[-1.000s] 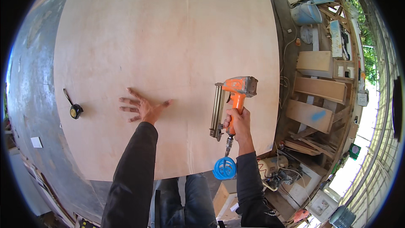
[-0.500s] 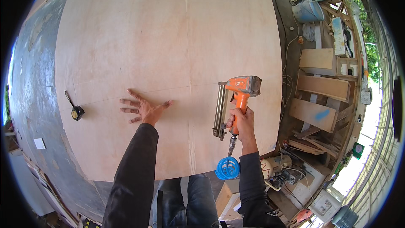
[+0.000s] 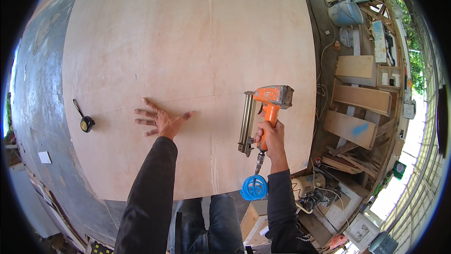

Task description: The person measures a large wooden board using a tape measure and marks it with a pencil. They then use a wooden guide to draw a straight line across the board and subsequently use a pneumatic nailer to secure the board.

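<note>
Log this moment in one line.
Left grip: spread open on plywood sheet | right grip: holding orange nail gun | tape measure: on sheet, left

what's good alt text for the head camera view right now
A person's right hand grips an orange nail gun with a coiled blue hose over a plywood sheet; the left hand rests spread on it, a black tape measure farther left.

From afar I see an orange-and-grey pistol-shaped metal nail gun (image 3: 270, 108), blue coiled plastic hose (image 3: 254, 188), broad streaked tan plywood sheet (image 3: 188, 57).
</note>
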Available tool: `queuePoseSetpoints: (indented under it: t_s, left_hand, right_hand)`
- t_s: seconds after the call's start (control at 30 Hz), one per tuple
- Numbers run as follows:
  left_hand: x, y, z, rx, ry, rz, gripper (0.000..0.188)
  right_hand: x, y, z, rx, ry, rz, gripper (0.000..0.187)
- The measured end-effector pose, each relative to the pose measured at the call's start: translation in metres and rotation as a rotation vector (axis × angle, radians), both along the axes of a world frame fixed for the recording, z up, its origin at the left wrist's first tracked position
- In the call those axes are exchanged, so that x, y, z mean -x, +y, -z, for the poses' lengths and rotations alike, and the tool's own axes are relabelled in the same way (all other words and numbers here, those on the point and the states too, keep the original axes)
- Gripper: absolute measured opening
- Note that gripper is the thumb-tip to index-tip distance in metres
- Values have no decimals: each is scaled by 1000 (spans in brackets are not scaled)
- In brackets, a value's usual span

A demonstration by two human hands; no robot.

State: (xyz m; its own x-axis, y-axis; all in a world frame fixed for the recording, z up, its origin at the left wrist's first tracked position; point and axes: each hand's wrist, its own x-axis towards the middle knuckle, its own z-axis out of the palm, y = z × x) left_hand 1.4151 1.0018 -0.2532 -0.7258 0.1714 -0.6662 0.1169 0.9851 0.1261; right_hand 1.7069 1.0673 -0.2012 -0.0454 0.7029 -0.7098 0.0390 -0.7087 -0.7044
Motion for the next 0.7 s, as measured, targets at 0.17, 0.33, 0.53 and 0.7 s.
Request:
queuePoseSetpoints:
  t_s: [0.17, 0.33, 0.53, 0.7]
  left_hand:
    - [0, -1, 3, 0, 2, 2, 174]
    - [1, -1, 2, 4, 1, 1, 175]
    - [-2, -1, 5, 1, 17, 3, 175]
    - [-1, -2, 5, -13, 9, -4, 175]
  right_hand:
    - [0, 0, 0, 1, 35, 41, 28]
    - [2, 1, -3, -2, 25, 20, 29]
    - [3, 2, -6, 6, 7, 7, 30]
    - [3, 2, -5, -9, -5, -21, 30]
